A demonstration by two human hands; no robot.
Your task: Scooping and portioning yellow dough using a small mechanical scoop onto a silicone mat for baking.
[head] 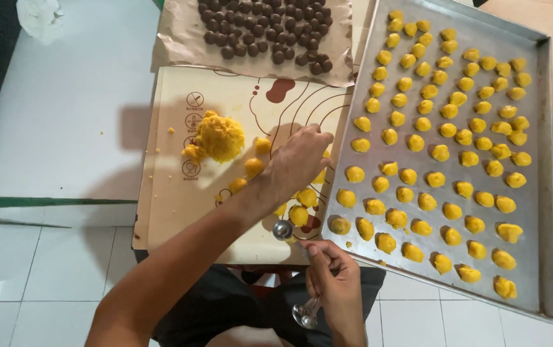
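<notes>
Dough pieces (299,214) under outstretched left hand (299,157) — right hand (335,276) (fisted) gripping scoop (283,229)

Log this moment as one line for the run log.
left hand: over dough pieces on mat | right hand: holds metal scoop | tray: dough rows

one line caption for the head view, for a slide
Left hand reaches over yellow dough pieces on a baking mat while the right hand holds a metal scoop beside a filled tray.
</notes>
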